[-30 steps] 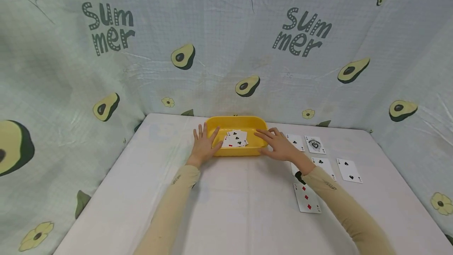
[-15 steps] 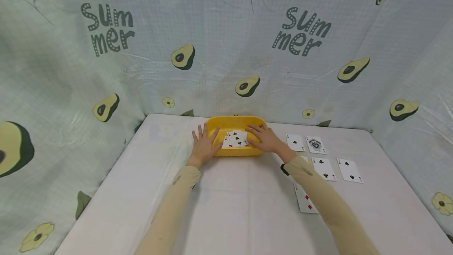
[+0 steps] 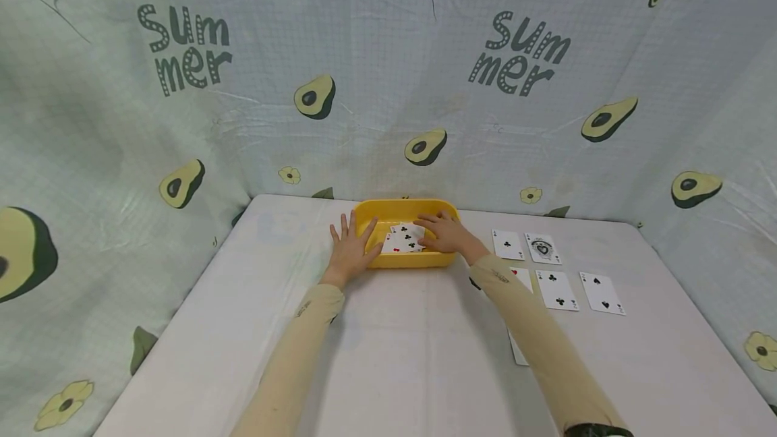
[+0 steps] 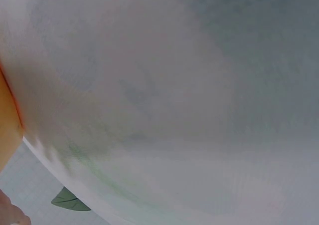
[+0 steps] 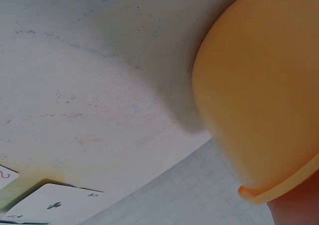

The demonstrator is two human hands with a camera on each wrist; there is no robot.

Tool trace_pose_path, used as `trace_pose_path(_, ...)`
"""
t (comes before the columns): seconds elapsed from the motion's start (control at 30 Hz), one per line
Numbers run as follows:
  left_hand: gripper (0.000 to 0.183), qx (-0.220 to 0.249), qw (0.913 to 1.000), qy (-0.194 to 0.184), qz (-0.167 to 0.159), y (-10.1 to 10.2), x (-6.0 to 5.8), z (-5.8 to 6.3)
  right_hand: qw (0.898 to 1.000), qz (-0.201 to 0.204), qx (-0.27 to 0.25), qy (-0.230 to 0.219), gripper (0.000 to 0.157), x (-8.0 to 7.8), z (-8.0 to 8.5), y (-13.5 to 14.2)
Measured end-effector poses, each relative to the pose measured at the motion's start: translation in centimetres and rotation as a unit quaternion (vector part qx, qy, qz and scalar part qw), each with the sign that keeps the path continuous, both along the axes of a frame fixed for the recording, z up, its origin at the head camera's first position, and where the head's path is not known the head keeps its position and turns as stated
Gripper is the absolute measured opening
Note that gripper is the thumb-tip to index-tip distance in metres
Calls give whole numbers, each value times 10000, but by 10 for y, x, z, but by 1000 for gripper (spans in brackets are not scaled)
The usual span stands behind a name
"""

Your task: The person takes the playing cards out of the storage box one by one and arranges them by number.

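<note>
A yellow plastic tray (image 3: 405,260) stands at the back middle of the table, with several overlapping playing cards (image 3: 402,239) face up in it. My left hand (image 3: 349,255) lies at the tray's left rim with its fingers spread, the thumb pointing inward. Across the right rim reaches my right hand (image 3: 446,233); its slightly bent fingers and separate thumb are right at the cards' right edge. In the right wrist view the tray's outer wall (image 5: 259,85) fills the right side, hiding most of that hand. The left wrist view has only fingertips (image 4: 11,211) at its corner.
On the right lie a club card (image 3: 507,245), an ornate ace (image 3: 542,248), a two of clubs (image 3: 556,290) and a two of spades (image 3: 602,293). The right sleeve (image 3: 528,329) partly covers other cards there. A printed cloth (image 3: 376,86) hangs behind the white table (image 3: 388,342).
My right hand has moved left from the tray's right rim to over its inside, near the cards. The right sleeve now covers more of the diamond card. My left hand stays in place.
</note>
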State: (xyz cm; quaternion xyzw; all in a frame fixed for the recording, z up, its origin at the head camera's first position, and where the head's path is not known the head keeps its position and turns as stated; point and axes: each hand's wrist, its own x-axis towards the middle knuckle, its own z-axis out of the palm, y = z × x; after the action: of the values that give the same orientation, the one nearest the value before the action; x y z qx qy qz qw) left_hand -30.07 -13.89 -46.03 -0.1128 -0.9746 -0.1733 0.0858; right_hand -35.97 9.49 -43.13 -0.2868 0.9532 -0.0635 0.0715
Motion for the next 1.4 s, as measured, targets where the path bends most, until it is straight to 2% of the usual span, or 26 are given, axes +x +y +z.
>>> trace_pose_path(0.13,58,44,10000,70,-11,0,0,-1,9997,-41,192,-169,52,-3,-1,-7)
trace_pose_path(0.43,59,24,9998,169,-74,0,2,-1,9965,-177,113,-804,44,-4,-7,-14)
trace_pose_path(0.6,58,31,9998,175,-77,0,1,-1,9965,22,214,-806,43,-4,-8,-14)
trace_pose_path(0.8,59,58,9998,181,-69,0,0,-2,9971,97,579,-480,48,-4,-6,-14)
trace_pose_path(1.0,58,46,9999,155,-44,1,0,-1,9968,-248,691,-324,49,-7,-11,-13)
trace_pose_path(1.17,58,60,9998,164,-25,0,1,-1,9959,-602,489,-457,47,-7,-14,-13)
trace_pose_path(1.4,58,43,9997,214,-52,-1,0,-2,9935,-835,333,-704,46,-7,-14,-13)
